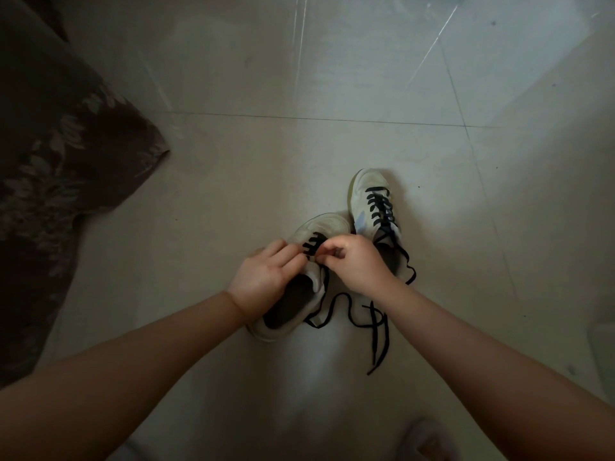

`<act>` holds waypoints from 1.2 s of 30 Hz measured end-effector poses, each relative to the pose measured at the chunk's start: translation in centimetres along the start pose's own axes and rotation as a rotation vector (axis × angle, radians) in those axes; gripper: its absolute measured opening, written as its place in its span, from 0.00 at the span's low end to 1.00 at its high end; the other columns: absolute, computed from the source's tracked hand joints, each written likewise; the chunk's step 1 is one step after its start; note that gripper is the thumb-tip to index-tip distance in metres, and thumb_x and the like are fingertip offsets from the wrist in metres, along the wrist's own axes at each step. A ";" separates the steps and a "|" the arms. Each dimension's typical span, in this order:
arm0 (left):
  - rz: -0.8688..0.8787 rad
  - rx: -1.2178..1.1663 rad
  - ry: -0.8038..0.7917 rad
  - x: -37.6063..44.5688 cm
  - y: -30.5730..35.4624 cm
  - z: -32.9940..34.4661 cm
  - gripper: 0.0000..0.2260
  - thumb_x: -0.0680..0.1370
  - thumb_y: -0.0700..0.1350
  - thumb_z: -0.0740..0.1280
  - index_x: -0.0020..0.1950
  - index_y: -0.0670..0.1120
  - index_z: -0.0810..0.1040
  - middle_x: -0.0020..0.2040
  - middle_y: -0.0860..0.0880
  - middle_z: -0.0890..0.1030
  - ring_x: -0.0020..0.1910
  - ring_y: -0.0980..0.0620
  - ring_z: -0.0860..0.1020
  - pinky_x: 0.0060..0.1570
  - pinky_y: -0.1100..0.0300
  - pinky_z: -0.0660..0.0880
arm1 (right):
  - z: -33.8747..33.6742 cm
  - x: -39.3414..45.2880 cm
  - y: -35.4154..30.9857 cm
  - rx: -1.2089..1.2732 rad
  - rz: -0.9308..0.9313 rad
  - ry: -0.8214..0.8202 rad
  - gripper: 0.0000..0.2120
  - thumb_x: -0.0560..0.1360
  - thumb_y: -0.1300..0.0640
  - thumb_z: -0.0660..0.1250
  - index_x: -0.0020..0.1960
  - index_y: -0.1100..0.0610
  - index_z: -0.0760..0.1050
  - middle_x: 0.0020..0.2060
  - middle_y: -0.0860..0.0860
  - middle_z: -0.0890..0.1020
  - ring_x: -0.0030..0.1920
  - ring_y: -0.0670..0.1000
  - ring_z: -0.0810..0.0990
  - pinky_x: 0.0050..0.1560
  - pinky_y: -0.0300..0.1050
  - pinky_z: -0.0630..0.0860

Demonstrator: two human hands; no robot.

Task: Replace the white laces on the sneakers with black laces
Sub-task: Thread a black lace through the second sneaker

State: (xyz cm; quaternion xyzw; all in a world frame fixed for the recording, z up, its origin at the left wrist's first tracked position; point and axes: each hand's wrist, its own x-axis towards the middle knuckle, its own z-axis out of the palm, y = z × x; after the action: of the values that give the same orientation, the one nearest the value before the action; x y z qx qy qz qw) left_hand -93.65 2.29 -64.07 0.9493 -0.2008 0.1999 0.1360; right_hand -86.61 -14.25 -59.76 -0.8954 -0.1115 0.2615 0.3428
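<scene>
Two off-white sneakers stand on the tiled floor. The near sneaker (299,304) lies in front of me, toe pointing away, with a black lace (362,319) partly threaded through its front eyelets and its loose ends trailing on the floor to the right. My left hand (263,274) rests on the sneaker's left side, its fingers at the eyelets. My right hand (357,264) pinches the black lace just above the tongue. The far sneaker (374,207) stands to the right behind it, laced in black, with its lace ends hanging loose.
A dark brown cloth with a leaf pattern (56,181) covers the floor and something raised at the left. A pale object (604,347) shows at the right edge. Bare glossy tiles (332,78) stretch beyond the sneakers.
</scene>
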 end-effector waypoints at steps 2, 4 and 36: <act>-0.011 -0.015 0.030 -0.1 0.2 -0.4 0.07 0.76 0.38 0.60 0.43 0.45 0.77 0.46 0.49 0.81 0.42 0.49 0.74 0.28 0.58 0.70 | 0.0 -0.1 0.1 0.056 0.019 -0.009 0.04 0.71 0.63 0.72 0.44 0.56 0.83 0.38 0.49 0.83 0.42 0.51 0.82 0.50 0.48 0.78; -0.030 -0.012 0.026 0.0 0.4 -0.7 0.07 0.75 0.37 0.60 0.43 0.46 0.76 0.44 0.50 0.80 0.39 0.48 0.76 0.23 0.60 0.67 | -0.1 -0.3 0.1 0.073 0.015 -0.007 0.04 0.71 0.62 0.72 0.45 0.56 0.83 0.39 0.53 0.84 0.43 0.54 0.82 0.50 0.50 0.78; -0.692 -0.739 0.039 1.8 1.2 -2.2 0.17 0.73 0.59 0.68 0.56 0.49 0.75 0.38 0.54 0.75 0.33 0.59 0.74 0.34 0.66 0.72 | -5.1 1.4 -11.2 0.918 -0.024 -0.003 0.05 0.79 0.63 0.61 0.44 0.58 0.72 0.33 0.51 0.80 0.29 0.46 0.73 0.28 0.37 0.67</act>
State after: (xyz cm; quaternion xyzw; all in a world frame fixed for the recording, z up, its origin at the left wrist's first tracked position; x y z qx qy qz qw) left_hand -93.38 1.41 -61.12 0.8449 0.0710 0.0764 0.5247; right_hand -82.90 -8.29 -49.54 -0.6490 0.0051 0.2812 0.7069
